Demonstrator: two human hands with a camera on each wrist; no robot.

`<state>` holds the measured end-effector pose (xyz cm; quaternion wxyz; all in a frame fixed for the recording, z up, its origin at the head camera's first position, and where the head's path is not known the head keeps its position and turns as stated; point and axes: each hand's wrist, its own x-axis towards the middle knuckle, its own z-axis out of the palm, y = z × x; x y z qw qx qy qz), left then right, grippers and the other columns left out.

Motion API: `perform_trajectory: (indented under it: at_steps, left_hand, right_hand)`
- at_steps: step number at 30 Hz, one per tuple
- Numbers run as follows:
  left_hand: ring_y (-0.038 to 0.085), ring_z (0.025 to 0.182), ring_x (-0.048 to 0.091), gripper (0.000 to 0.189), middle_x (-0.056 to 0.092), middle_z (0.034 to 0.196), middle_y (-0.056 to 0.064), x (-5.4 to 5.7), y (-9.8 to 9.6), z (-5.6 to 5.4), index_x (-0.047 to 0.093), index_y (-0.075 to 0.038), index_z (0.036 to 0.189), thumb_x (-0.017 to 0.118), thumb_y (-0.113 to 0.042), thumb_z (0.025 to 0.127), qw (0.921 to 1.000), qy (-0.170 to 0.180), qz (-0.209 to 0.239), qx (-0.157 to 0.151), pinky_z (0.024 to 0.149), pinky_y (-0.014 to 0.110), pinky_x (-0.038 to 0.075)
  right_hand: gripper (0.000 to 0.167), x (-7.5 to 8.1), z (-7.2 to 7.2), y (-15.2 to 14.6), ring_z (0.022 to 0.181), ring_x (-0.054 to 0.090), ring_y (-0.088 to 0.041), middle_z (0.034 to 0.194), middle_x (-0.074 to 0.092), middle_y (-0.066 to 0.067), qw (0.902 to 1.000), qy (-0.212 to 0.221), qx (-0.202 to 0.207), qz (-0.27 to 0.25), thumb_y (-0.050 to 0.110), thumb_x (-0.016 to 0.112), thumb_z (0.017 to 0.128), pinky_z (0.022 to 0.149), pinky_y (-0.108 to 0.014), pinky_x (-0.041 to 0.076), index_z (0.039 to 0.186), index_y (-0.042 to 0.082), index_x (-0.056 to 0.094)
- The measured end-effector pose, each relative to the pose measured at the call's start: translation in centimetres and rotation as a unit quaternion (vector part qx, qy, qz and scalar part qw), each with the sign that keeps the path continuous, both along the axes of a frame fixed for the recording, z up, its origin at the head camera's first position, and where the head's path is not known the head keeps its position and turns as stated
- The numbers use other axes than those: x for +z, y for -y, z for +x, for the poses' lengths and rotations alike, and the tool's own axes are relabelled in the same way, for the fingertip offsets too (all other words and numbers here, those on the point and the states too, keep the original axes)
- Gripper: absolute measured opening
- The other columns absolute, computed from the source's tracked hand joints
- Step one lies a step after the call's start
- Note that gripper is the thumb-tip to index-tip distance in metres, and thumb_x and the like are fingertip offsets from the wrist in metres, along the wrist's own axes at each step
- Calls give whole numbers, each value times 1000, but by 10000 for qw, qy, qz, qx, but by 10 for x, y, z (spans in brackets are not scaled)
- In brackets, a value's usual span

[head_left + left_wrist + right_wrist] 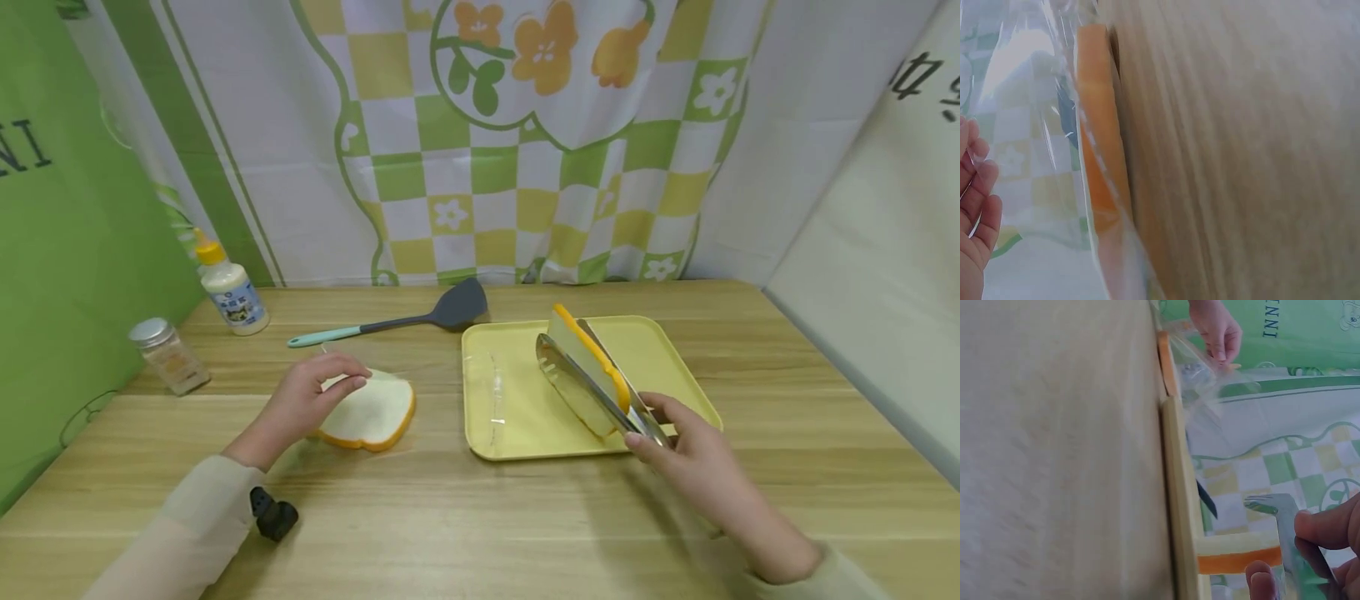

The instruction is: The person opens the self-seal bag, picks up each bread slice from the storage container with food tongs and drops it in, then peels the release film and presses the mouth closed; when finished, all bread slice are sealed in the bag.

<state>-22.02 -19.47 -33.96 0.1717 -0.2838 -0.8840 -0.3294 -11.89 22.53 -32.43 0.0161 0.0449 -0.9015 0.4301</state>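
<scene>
My left hand (311, 396) pinches the edge of a clear plastic bag (1207, 378), lifted above a white bread slice with an orange crust (372, 410) on the table. In the left wrist view the plastic (1029, 81) stretches beside that slice's crust (1100, 131); whether the slice lies inside it I cannot tell. My right hand (697, 458) grips metal tongs (588, 379), fingers and thumb on their arms. Between the tongs' arms a second bread slice (588, 354) stands on edge, tilted, over the yellow tray (517, 446).
Behind lies a dark spatula (459, 305) with a mint handle. At the left stand a yellow-capped squeeze bottle (234, 292) and a tilted-looking spice jar (171, 357). A clear plastic strip (497, 392) shows on the tray's left part. A patterned curtain (450, 167) closes the back.
</scene>
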Motion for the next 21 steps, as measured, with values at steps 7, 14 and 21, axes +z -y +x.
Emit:
perform_trajectory:
  at_steps: [7, 14, 21]
  left_hand:
    - [23, 91, 62, 7, 68, 94, 4, 0, -1, 0, 70, -6, 90, 65, -6, 85, 9999, 103, -19, 53, 77, 44, 51]
    - [23, 89, 62, 7, 68, 93, 4, 1, -2, 0, 70, -7, 90, 65, -5, 85, 9999, 109, -5, 37, 76, 43, 51]
    - [23, 91, 62, 8, 68, 94, 5, 2, -3, -1, 71, -5, 91, 64, -5, 86, 9998, 170, -38, 120, 77, 43, 51]
  right_hand:
    - [48, -9, 5, 4, 64, 58, -12, 106, 55, -20, 9997, 156, -141, -150, 6, 62, 88, 52, -24, 50, 130, -5, 43]
    - [40, -12, 2, -1, 63, 57, -12, 99, 57, -18, 9998, -16, -181, -29, 0, 57, 89, 52, -24, 50, 126, -9, 46]
    - [36, -4, 1, -10, 56, 54, -7, 95, 59, -14, 9991, -175, -66, 374, 3, 57, 90, 47, -23, 47, 124, -7, 49]
